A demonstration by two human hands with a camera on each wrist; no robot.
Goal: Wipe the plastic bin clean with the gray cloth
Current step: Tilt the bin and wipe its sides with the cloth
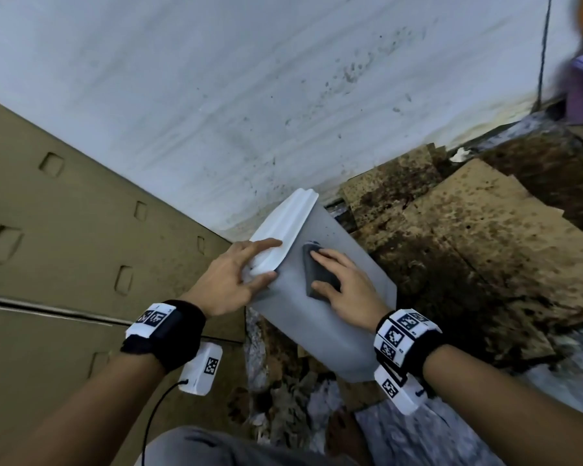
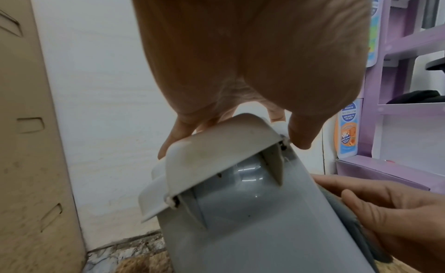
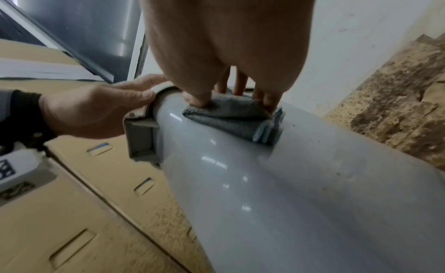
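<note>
A grey plastic bin (image 1: 334, 324) leans tilted over the floor, its white lid (image 1: 283, 223) toward the wall. My left hand (image 1: 273, 260) grips the lid end, index finger on top and thumb on the side. The left wrist view shows that hand (image 2: 237, 128) over the lid (image 2: 216, 144) and the bin's grey wall (image 2: 240, 229). My right hand (image 1: 318, 269) holds a folded gray cloth (image 1: 308, 267) against the bin's upper side. In the right wrist view, thumb and fingers of this hand (image 3: 233, 98) pinch the cloth (image 3: 228, 117) on the glossy bin (image 3: 289, 182).
A beige panelled cabinet (image 1: 64, 247) stands at the left. The white stained wall (image 1: 249, 95) is just beyond the bin. Speckled brown floor tiles (image 1: 485, 247) spread to the right. A purple shelf unit (image 2: 409, 86) stands at the far right.
</note>
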